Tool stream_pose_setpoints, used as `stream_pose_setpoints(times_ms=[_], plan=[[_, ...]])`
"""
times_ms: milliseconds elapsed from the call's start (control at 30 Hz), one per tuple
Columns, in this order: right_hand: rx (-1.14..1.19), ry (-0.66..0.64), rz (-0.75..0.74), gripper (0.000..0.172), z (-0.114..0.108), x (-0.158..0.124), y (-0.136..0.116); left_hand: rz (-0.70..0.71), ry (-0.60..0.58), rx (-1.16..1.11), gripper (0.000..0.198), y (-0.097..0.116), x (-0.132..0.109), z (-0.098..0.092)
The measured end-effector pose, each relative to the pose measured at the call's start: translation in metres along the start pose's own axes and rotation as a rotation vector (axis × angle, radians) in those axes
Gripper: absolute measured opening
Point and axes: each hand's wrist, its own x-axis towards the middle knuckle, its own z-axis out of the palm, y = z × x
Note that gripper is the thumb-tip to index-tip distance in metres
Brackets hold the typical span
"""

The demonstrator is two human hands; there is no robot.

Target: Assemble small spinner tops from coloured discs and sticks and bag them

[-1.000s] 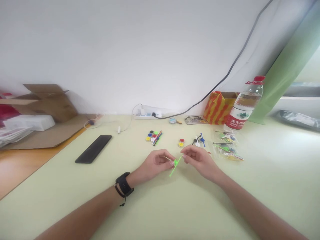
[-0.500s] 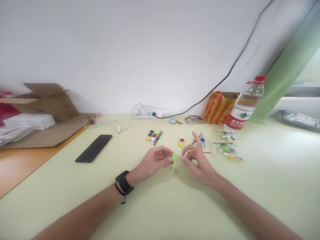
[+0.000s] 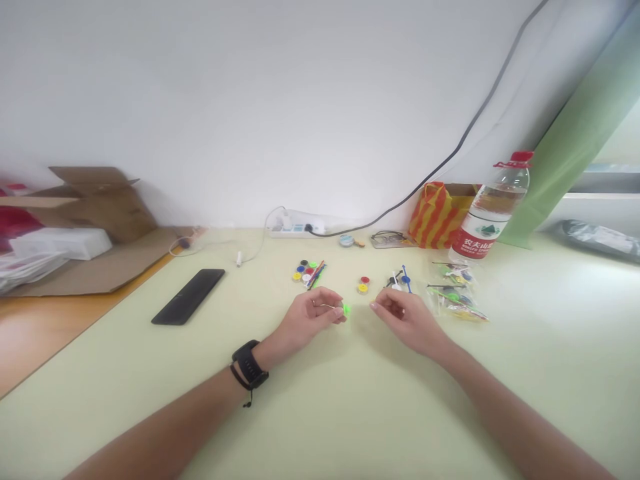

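Observation:
My left hand (image 3: 314,316), with a black watch on its wrist, pinches a small bright green plastic spinner (image 3: 347,310) between thumb and fingers. The spinner's thin arrow cannot be made out. My right hand (image 3: 407,319) is just to the right of it, apart from the spinner, its fingers curled in and the thumb against the index finger; I see nothing held there. Beyond the hands lie a red disc (image 3: 365,280) and a yellow disc (image 3: 363,289). Behind my right hand are a blue arrow spinner (image 3: 406,279) and a white one (image 3: 397,285), partly covered.
Several coloured discs (image 3: 301,269) with thin arrows lie further back. Clear bags of parts (image 3: 457,303) are at right, before a water bottle (image 3: 483,227) and a striped bag (image 3: 434,217). A black flat object (image 3: 189,297), a power strip (image 3: 295,230) and a cardboard box (image 3: 100,207) are around.
My right hand's raised index finger has curled in, closing the hand. The green arrow that hung below my left fingers no longer shows clearly. My left hand is almost still.

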Motion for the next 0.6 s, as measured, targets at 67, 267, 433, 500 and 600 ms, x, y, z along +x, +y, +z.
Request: stream_pose_setpoints(times_ms=[67,267,433,500,600], plan=[[-0.157,0.017,0.018,0.02,-0.01,0.003,0.009,-0.008,0.033,0.004,0.03,-0.002,0.001,-0.001],[-0.421,-0.059,0.102,0.017,-0.044,0.006,0.029,-0.06,0.111,-0.054,0.036,-0.001,0.003,-0.002],[-0.477,-0.168,0.104,0.017,-0.045,0.003,0.027,-0.079,0.135,-0.092,0.035,0.0,0.004,-0.001],[-0.503,-0.178,0.114,0.015,-0.041,0.003,0.025,-0.087,0.127,-0.107,0.035,0.0,0.004,-0.001],[-0.526,-0.181,0.118,0.013,-0.037,0.002,0.024,-0.101,0.117,-0.123,0.035,0.0,0.004,-0.002]])
